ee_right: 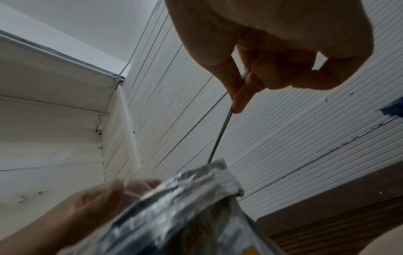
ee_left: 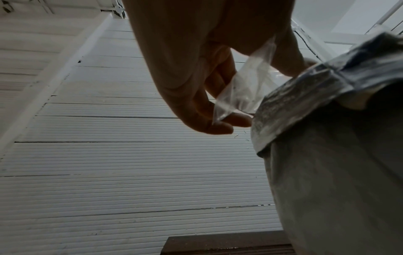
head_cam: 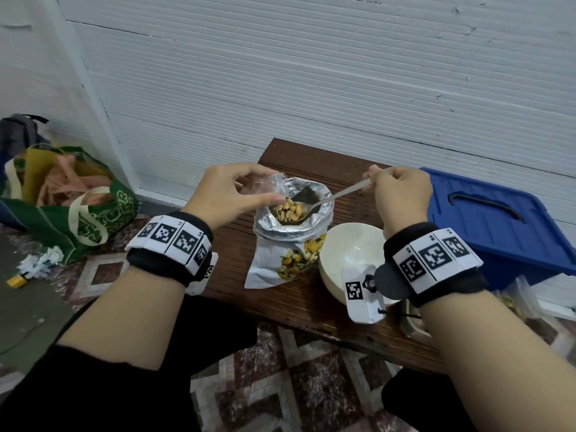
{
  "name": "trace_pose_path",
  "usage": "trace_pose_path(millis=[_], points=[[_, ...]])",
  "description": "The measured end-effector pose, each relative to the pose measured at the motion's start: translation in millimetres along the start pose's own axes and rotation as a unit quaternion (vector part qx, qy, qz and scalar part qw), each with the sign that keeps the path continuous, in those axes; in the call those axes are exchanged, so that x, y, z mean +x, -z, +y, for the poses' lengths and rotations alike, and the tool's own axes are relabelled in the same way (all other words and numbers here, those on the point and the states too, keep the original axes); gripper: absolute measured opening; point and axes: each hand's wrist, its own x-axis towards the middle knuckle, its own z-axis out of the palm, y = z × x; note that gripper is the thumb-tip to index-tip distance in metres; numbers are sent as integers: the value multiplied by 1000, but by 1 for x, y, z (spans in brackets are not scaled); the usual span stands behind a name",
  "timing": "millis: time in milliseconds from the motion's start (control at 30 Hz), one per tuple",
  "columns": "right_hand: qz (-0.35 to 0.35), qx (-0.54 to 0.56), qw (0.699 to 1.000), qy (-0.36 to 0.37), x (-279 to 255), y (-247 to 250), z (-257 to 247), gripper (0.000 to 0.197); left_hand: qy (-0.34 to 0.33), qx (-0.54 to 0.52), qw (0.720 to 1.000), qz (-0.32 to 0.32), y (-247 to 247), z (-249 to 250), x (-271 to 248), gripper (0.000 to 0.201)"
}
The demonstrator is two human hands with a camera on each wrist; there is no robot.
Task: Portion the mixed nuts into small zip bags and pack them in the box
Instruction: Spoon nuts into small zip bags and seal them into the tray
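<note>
Head view: your forearms fill the lower frame; at centre your right hand [head_cam: 402, 194] pinches the spoon [head_cam: 311, 207], heaped with nuts, over the foil nut pouch [head_cam: 290, 232], while your left hand [head_cam: 230, 194] pinches the clear zip bag [head_cam: 268, 185] beside it. Left wrist view: the bag [ee_left: 242, 86], upper centre, looks collapsed, so nuts may miss a narrow mouth. Right wrist view: the handle [ee_right: 220, 136] is gripped high at top centre; a tilt would likely spill the load.

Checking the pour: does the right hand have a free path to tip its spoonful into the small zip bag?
Probably yes: the right hand has the spoon beside the small zip bag, nothing between them.
</note>
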Motion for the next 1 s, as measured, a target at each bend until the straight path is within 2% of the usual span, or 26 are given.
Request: trace_pose_path(millis=[133,333,800,867,1000], points=[[19,19,1000,-4,7,12,-8,24,0,15,1000,-2,1,1,-1,40],[34,34,999,11,15,23,-22,23,2,20,1000,1,-2,3,-1,46],[-14,51,998,22,10,6,-36,30,-28,18,999,-4,-18,11,5,59],[-29,61,997,48,4,4,-41,31,-34,15,999,-5,-20,12,5,60],[-55,70,985,148,-5,0,-48,23,-41,29,999,-10,-21,14,6,64]])
